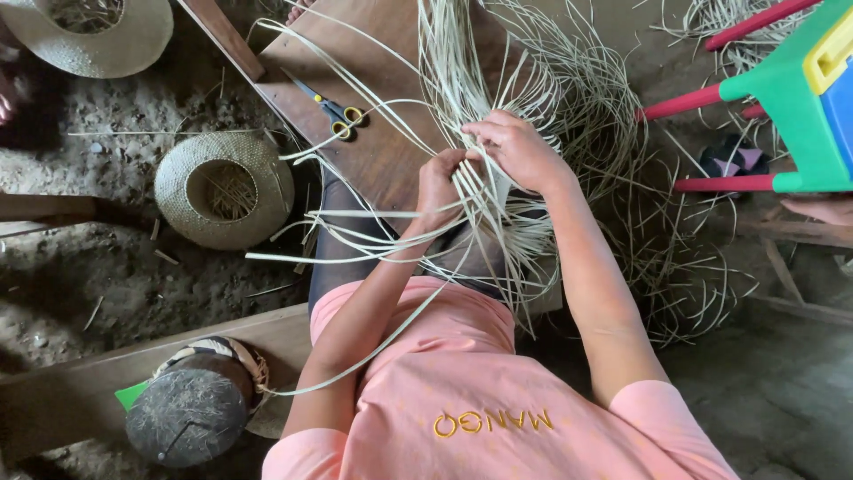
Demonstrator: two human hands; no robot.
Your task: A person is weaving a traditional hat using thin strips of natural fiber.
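Note:
A bundle of long pale straw strips (462, 80) fans out over a brown wooden board (382, 151) lying across my lap. My left hand (440, 185) is closed around several strips at the woven centre. My right hand (517, 149) sits just above and right of it, fingers pinching strips in the same spot. The two hands almost touch. Loose strip ends (355, 227) trail to the left and down over my pink shirt. The woven part under my hands is mostly hidden.
Yellow-handled scissors (338, 114) lie on the board. A woven hat (224, 188) rests on the dirt floor at left, another hat (93, 36) at top left. A dark round block (188, 413) stands at bottom left. A green plastic stool (791, 98) and another person's hand (822, 210) are at right.

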